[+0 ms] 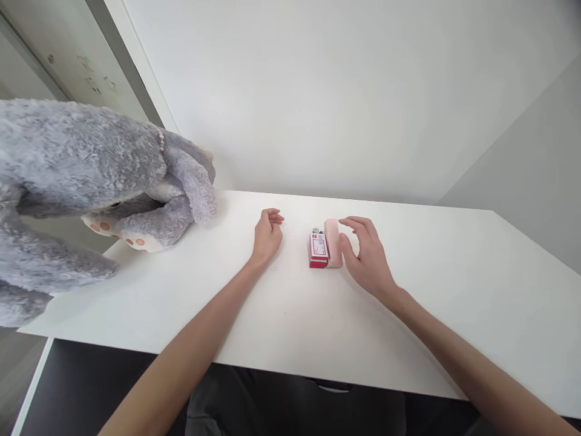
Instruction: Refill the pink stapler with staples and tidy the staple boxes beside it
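On the white table, a long, smooth pink object (334, 243) with rounded edges lies lengthwise away from me; its kind is unclear. Directly to its left sits a small red-and-white box (318, 248), apparently stacked on another. A small silvery item (316, 231) shows at the far end of the box, too small to name. My right hand (365, 251) is open just right of the pink object, thumb and fingers apart, fingertips close to its edge; contact cannot be made out. My left hand (267, 235) rests left of the boxes, fingers loosely bent and apart, holding nothing.
A big grey plush toy (82, 157) leans over the left part of the table (290, 315), its paws reaching onto the top. Behind the table rises a white wall (318, 109). The table's front edge runs close to my lap, above dark clothing (290, 402).
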`<state>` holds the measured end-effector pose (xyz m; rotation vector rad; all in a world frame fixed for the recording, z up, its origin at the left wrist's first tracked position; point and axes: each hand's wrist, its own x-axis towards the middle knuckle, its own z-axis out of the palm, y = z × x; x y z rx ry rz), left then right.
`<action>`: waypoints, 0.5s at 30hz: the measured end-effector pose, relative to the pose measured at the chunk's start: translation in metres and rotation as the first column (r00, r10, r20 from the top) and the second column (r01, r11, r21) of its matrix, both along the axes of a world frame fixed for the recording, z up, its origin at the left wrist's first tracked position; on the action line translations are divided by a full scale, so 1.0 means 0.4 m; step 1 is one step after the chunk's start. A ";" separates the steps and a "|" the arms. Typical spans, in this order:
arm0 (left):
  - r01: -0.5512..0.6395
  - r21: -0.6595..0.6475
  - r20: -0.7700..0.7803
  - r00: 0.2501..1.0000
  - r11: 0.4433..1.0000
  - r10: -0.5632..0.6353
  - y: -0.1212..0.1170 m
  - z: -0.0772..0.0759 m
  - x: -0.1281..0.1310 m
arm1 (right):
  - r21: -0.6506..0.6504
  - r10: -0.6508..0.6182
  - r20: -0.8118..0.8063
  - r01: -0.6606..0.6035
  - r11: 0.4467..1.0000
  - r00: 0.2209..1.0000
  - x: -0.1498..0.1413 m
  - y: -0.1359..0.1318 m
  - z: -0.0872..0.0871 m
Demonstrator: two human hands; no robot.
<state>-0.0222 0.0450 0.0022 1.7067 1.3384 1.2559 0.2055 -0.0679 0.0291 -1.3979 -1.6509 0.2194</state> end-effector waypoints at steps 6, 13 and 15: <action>-0.040 0.013 0.050 0.998 0.999 0.040 0.003 0.001 -0.003 | -0.105 0.249 0.484 -0.227 0.968 0.839 -0.108 0.053 0.059; -0.054 -0.009 0.059 0.997 0.998 0.055 -0.005 0.009 -0.004 | -0.244 0.339 0.612 -0.238 0.940 0.715 -0.223 0.150 -0.046; -0.049 -0.014 0.053 0.997 0.999 0.049 -0.006 0.010 -0.003 | -0.234 0.324 0.589 -0.227 0.945 0.740 -0.239 0.170 -0.085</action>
